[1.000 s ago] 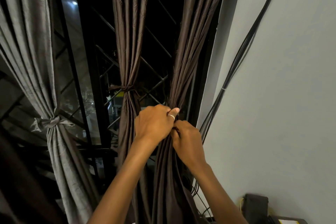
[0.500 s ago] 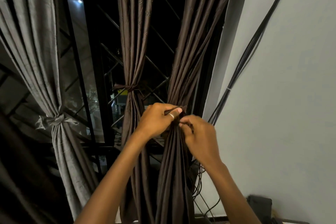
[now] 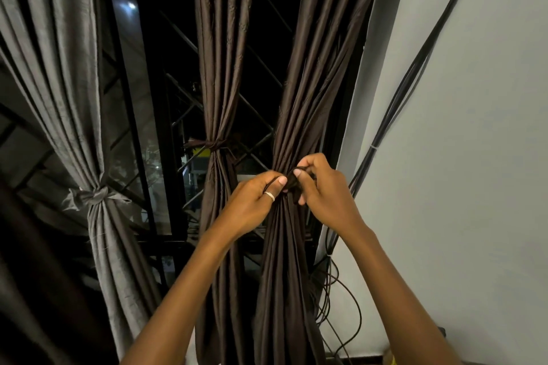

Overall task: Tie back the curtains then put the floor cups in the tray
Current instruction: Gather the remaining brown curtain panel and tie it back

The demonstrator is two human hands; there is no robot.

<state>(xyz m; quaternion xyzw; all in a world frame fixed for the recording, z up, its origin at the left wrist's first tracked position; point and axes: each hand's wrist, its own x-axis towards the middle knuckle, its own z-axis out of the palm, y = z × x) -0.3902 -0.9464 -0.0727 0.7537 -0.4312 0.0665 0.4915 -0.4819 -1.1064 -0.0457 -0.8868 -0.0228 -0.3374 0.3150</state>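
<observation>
At far left, the grey curtain (image 3: 59, 98) hangs with its long axis vertical and is cinched at mid-height by a grey tie (image 3: 95, 194) knotted crosswise, the cloth flaring above and below the knot. To its right stands the dark window grille (image 3: 178, 98), its bars running upright and diagonal. In front of the grille, the middle brown curtain (image 3: 219, 68) also hangs vertically, gathered into a narrow column by a brown tie (image 3: 212, 144) wound horizontally round it; the tie's short ends point left. Next comes your left hand (image 3: 252, 204), raised from below with the forearm angled up and to the right. Its fingers are curled and it pinches a thin dark strand against the right brown curtain (image 3: 311, 98); a pale ring (image 3: 269, 195) shows on one digit. That curtain runs top to bottom, leaning slightly rightward toward the top, and is bunched tight at the level of your hands. The dark tie band (image 3: 292, 179) lies across this bunch, at right angles to the folds, between your two hands. Your right hand (image 3: 323, 190) is just beside the left, fingers curled, pinching a loop of the tie band at the front of the gathered cloth. Whether the band is knotted cannot be told. Right of the curtain, black cables (image 3: 415, 68) run diagonally up the pale wall (image 3: 474, 187), and loose wire (image 3: 353, 305) curls near the curtain's lower edge.
</observation>
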